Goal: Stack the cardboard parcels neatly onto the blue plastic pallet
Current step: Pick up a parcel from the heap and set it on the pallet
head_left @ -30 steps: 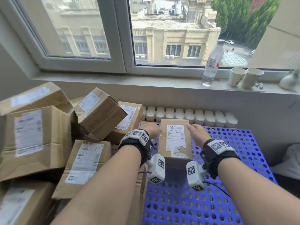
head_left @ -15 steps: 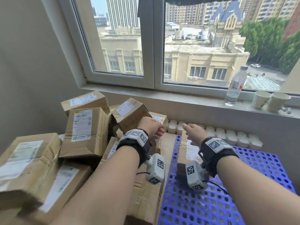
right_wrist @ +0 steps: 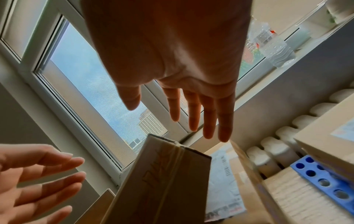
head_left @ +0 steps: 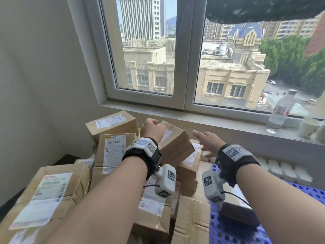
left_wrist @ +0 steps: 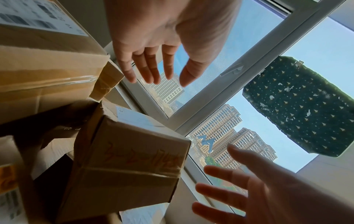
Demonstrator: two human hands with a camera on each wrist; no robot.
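Several taped cardboard parcels (head_left: 112, 150) with white labels lie heaped on the left. A tilted parcel (head_left: 177, 147) tops the heap; red handwriting shows on its side (left_wrist: 130, 163). My left hand (head_left: 153, 126) hovers at its far left corner, fingers loosely straight (left_wrist: 153, 71), holding nothing. My right hand (head_left: 206, 139) is spread open just right of that parcel (right_wrist: 162, 181), apart from it. The blue perforated pallet (head_left: 228, 231) lies at lower right, with one parcel (head_left: 237, 213) on it under my right forearm.
A window sill runs behind the heap, with a water bottle (head_left: 281, 111) and paper cups (head_left: 307, 126) on its right end. A white ribbed radiator (head_left: 284, 171) stands behind the pallet. A plain wall closes the left side.
Both hands have let go of the parcel set on the pallet and have risen leftward to the tilted parcel on the heap. The head view has swung up and left.
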